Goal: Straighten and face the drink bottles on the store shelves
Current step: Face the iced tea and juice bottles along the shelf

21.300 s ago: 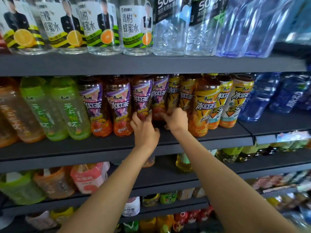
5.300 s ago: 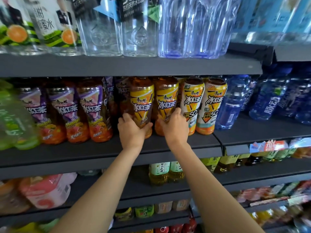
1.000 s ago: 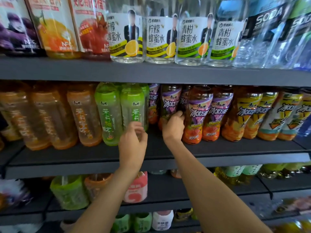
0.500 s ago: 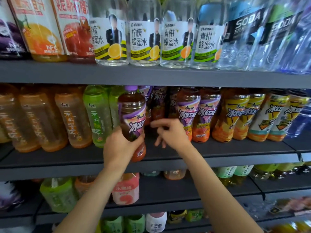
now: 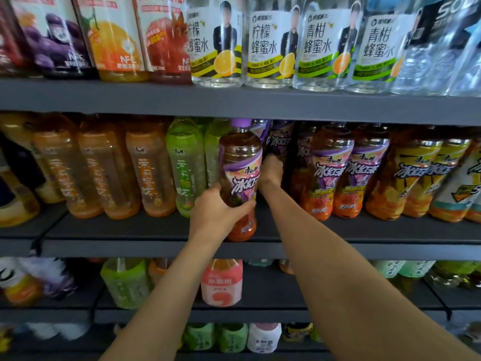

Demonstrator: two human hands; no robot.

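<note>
Middle shelf, dark grey, stocked with tea bottles. Purple-capped iced tea bottle: upright, long axis vertical, label forward, at the shelf's front edge. Left hand: fingers wrapped round its lower body, the nearer hand. Right hand: just behind that bottle, reaching into the row gap; finger state hidden.

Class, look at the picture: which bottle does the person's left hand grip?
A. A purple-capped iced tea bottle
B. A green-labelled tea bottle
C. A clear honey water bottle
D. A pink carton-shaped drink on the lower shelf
A: the left hand wraps round the lower body of the purple-capped iced tea bottle, held out at the front edge of the middle shelf, while the right hand reaches in behind it.
</note>
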